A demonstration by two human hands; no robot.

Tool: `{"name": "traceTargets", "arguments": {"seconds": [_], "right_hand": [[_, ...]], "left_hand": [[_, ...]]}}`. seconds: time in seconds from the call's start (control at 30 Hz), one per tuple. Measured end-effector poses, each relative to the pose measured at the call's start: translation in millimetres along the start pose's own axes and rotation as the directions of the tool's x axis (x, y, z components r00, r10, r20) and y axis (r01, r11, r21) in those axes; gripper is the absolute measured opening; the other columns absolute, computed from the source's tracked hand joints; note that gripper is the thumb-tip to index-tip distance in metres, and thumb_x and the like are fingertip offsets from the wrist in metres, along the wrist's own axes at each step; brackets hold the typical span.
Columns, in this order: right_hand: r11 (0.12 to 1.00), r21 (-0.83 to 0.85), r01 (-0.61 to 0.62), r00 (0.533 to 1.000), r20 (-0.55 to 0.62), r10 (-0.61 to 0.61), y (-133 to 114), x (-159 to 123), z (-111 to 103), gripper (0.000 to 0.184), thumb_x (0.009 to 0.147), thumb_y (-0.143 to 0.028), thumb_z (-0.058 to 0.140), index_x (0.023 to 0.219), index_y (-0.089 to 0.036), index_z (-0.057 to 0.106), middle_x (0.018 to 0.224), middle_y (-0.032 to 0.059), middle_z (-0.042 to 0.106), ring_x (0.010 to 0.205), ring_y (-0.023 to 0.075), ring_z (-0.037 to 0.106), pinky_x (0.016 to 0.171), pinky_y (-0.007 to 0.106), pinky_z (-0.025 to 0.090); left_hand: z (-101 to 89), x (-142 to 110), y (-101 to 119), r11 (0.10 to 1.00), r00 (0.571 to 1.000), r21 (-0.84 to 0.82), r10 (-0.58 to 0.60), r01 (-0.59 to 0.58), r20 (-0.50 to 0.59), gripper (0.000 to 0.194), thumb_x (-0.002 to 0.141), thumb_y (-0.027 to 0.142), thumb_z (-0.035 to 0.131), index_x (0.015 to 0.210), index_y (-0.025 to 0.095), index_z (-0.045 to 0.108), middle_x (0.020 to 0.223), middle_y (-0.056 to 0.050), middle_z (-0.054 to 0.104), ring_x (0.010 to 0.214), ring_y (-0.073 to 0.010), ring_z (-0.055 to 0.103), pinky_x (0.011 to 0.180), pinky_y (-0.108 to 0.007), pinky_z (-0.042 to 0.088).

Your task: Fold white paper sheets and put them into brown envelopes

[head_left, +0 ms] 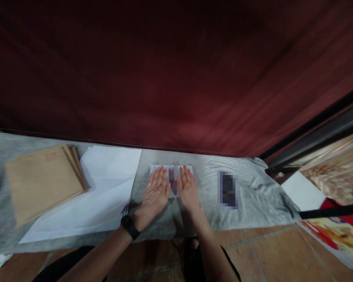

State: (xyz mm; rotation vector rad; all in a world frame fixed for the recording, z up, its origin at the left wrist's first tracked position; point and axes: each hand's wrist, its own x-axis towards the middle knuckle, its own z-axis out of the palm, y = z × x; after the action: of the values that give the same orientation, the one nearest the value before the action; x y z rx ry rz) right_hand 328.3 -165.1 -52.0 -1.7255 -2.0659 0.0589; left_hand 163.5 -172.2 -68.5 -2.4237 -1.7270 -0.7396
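A small white sheet of paper (173,192) lies flat on the grey cloth in front of me. My left hand (157,188) rests palm down on its left half, fingers stretched out. On the right half lies my right hand (188,190), also flat with its fingers extended. Between the two thumbs a strip of the paper shows, darkened by shadow. The palms hide the rest of the sheet. To the left, large white sheets of paper (111,196) are spread out, with several brown envelopes (44,178) stacked partly over them.
The grey cloth (206,219) covers a long narrow surface against a dark red curtain-like backdrop (176,98). A pixelated dark object (228,190) lies right of my hands. Dark bars (317,129) and a colourful printed box or sheet (338,239) stand at the far right. Tiled floor (247,254) shows below.
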Motion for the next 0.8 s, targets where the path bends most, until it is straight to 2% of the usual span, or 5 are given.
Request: {"name": "traceTargets", "arguments": {"seconds": [0.07, 0.23, 0.37, 0.5, 0.8], "right_hand": [[0.996, 0.042, 0.080, 0.995, 0.056, -0.082, -14, 1, 9, 0.051, 0.108, -0.034, 0.026, 0.154, -0.016, 0.040, 0.160, 0.0100, 0.038, 0.150, 0.0198, 0.030, 0.121, 0.042, 0.029], [0.996, -0.015, 0.084, 0.991, 0.108, -0.082, -21, 0, 19, 0.050, 0.108, -0.036, 0.031, 0.152, -0.017, 0.043, 0.157, 0.0088, 0.044, 0.148, 0.0205, 0.035, 0.122, 0.042, 0.027], [0.993, -0.083, 0.079, 0.993, 0.091, -0.071, -13, -1, 19, 0.050, 0.107, -0.036, 0.036, 0.154, -0.020, 0.040, 0.160, 0.0081, 0.038, 0.149, 0.0230, 0.033, 0.122, 0.044, 0.026], [0.991, -0.134, 0.021, 0.997, 0.070, -0.012, -1, -4, 19, 0.052, 0.107, -0.038, 0.038, 0.155, -0.020, 0.037, 0.160, 0.0099, 0.037, 0.149, 0.0259, 0.033, 0.121, 0.046, 0.026], [0.979, -0.199, -0.053, 0.996, 0.055, 0.065, 31, -14, 9, 0.053, 0.106, -0.040, 0.037, 0.155, -0.019, 0.037, 0.160, 0.0123, 0.037, 0.148, 0.0278, 0.033, 0.120, 0.050, 0.025]], "left_hand": [[9.5, 1, 5, 0.999, 0.999, -0.027, 0.032, -0.032, 0.022, 0.059, 0.099, 0.022, 0.025, 0.154, 0.004, 0.030, 0.159, -0.019, 0.038, 0.153, -0.0245, 0.023, 0.123, -0.049, 0.026], [21.0, -2, 1, 0.999, 0.994, -0.028, 0.029, -0.026, 0.107, 0.057, 0.097, 0.018, 0.025, 0.151, 0.004, 0.037, 0.158, -0.019, 0.040, 0.151, -0.0248, 0.027, 0.124, -0.047, 0.026], [10.7, -3, -5, 1.000, 0.995, -0.002, 0.007, -0.007, 0.100, 0.057, 0.098, 0.023, 0.028, 0.150, 0.001, 0.040, 0.158, -0.020, 0.038, 0.152, -0.0273, 0.024, 0.124, -0.048, 0.022], [1.7, -3, -12, 0.996, 0.994, 0.027, -0.089, 0.087, 0.071, 0.061, 0.099, 0.033, 0.032, 0.149, -0.001, 0.040, 0.158, -0.023, 0.037, 0.151, -0.0306, 0.028, 0.124, -0.049, 0.022], [-7.0, -8, -25, 0.982, 0.980, 0.068, -0.179, 0.174, 0.090, 0.062, 0.097, 0.035, 0.035, 0.149, 0.001, 0.041, 0.157, -0.023, 0.039, 0.149, -0.0314, 0.034, 0.122, -0.050, 0.025]]}}
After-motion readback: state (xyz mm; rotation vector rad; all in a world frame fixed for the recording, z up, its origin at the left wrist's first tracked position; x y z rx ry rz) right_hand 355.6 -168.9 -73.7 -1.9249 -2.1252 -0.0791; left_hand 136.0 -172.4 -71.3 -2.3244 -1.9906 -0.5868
